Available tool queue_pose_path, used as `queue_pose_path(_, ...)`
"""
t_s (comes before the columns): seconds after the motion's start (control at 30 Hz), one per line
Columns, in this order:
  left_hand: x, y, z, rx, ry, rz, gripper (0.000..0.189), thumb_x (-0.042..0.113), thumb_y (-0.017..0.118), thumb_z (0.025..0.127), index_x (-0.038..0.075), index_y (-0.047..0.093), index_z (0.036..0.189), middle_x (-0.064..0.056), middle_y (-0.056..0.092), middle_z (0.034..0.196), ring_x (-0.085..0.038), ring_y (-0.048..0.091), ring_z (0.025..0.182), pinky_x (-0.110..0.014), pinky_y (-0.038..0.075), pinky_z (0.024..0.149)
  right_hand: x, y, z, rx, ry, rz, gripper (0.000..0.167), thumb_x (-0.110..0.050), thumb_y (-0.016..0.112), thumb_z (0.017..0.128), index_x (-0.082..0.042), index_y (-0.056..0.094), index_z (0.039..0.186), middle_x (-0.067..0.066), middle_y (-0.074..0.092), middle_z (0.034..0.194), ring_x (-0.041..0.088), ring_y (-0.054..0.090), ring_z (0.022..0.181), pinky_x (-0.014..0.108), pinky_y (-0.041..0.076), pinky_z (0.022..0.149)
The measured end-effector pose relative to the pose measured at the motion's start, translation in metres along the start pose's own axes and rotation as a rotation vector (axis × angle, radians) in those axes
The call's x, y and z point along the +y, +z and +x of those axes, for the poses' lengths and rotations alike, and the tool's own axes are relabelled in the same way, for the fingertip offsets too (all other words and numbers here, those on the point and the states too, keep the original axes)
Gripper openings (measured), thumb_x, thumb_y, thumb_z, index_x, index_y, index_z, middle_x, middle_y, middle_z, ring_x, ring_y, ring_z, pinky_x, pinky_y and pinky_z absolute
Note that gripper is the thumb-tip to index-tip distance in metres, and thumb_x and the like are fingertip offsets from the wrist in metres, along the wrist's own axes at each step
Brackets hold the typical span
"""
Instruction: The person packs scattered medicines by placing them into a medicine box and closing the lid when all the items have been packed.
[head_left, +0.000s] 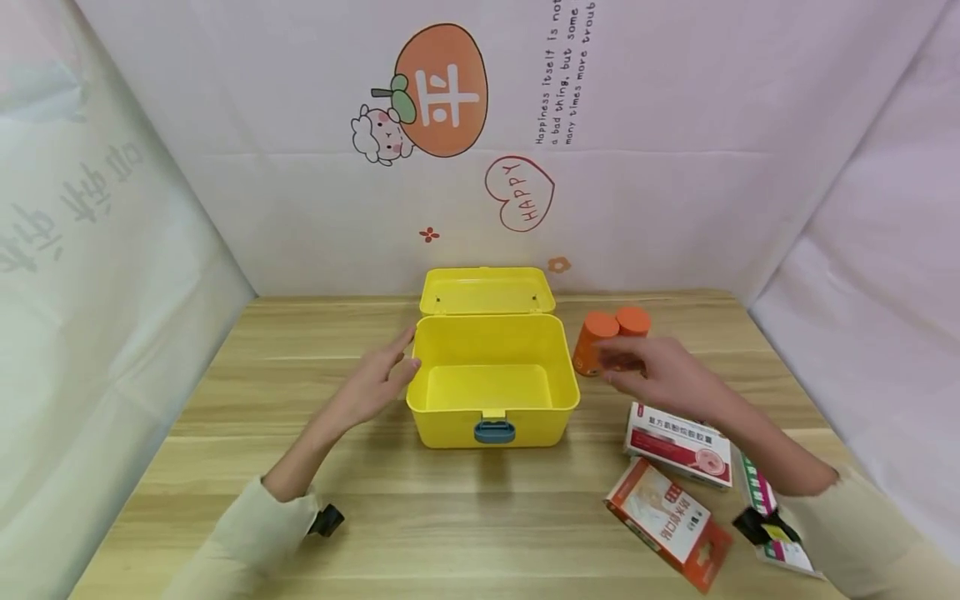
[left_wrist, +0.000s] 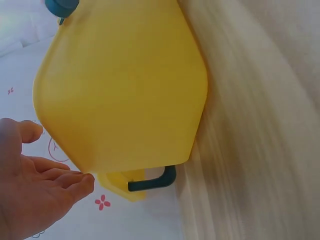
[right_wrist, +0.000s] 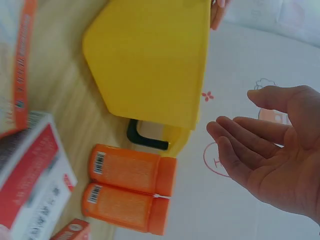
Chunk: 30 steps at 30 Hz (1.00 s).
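A yellow plastic storage box [head_left: 495,429] stands on the table with its lid [head_left: 487,292] tipped back, and its inside is bare. My left hand [head_left: 372,383] is at the box's left wall, fingers extended near the rim; in the left wrist view the fingertips [left_wrist: 86,181] lie by the box's back corner, and whether they touch it I cannot tell. My right hand [head_left: 663,375] hovers right of the box, in front of two orange bottles [head_left: 596,333] with orange caps. In the right wrist view its palm [right_wrist: 280,175] holds nothing and its fingers are slightly bent.
Right of the box lie a white and red medicine box [head_left: 678,446], an orange and white packet [head_left: 667,521] and a green, white and magenta box [head_left: 783,554] partly under my right forearm. Behind the table hangs a printed white cloth [head_left: 300,208], with more cloth at both sides.
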<state>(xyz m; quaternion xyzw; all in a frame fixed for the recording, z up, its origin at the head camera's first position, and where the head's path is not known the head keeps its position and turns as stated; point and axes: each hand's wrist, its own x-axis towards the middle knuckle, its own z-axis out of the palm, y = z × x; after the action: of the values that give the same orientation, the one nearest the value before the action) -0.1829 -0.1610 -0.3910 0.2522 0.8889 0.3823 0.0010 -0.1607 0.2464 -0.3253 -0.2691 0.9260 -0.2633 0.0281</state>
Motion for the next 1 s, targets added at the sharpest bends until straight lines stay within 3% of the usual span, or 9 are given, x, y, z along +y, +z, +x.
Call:
queue_pose_path(0.27,-0.001,0.011,-0.013,-0.012,0.02,0.067,0.062,0.021,0.044,0.107,-0.006,0.018,0.156,-0.019,0.013,0.166,-0.034,0.018,0.153,-0.054,0.021,0.123,0.011,0.024,-0.04,-0.042,0.032,-0.056,0.036,-0.018,0.072,0.09,-0.009,0.068,0.125,-0.005,0.074,0.103,0.014,0.069,0.092,0.032,0.06,0.079)
queue_pose_path(0.47,-0.002,0.013,-0.017,-0.046,0.03,0.14,0.06,0.02,0.038,0.108,-0.005,0.014,0.157,-0.016,0.005,0.168,-0.035,0.015,0.154,-0.054,0.02,0.123,0.022,0.045,-0.059,-0.148,0.11,-0.013,0.04,-0.027,0.072,0.091,-0.008,0.067,0.127,0.0,0.074,0.109,0.015,0.07,0.095,0.034,0.06,0.08)
queue_pose_path(0.73,0.0,0.01,-0.018,-0.054,0.089,0.394,0.059,0.026,0.034,0.109,-0.006,0.017,0.156,-0.021,0.013,0.166,-0.035,0.022,0.153,-0.053,0.028,0.121,0.043,0.059,-0.076,-0.217,0.22,-0.009,0.045,-0.023,0.075,0.088,-0.002,0.066,0.126,0.01,0.073,0.115,0.025,0.07,0.102,0.044,0.06,0.083)
queue_pose_path(0.87,-0.002,0.009,-0.016,-0.051,0.136,0.488,0.058,0.025,0.036,0.108,-0.007,0.021,0.155,-0.021,0.019,0.165,-0.034,0.023,0.153,-0.052,0.028,0.122,0.051,0.065,-0.084,-0.224,0.271,-0.085,0.05,-0.028,0.082,0.081,-0.004,0.068,0.122,0.009,0.073,0.113,0.02,0.065,0.095,0.05,0.057,0.084)
queue_pose_path(1.0,-0.004,0.007,-0.016,-0.07,0.18,0.53,0.058,0.024,0.038,0.107,-0.006,0.023,0.155,-0.02,0.021,0.165,-0.034,0.024,0.153,-0.052,0.029,0.121,0.055,0.068,-0.086,-0.223,0.304,-0.137,0.052,-0.031,0.086,0.075,-0.004,0.069,0.116,0.005,0.072,0.107,0.015,0.058,0.085,0.047,0.057,0.079)
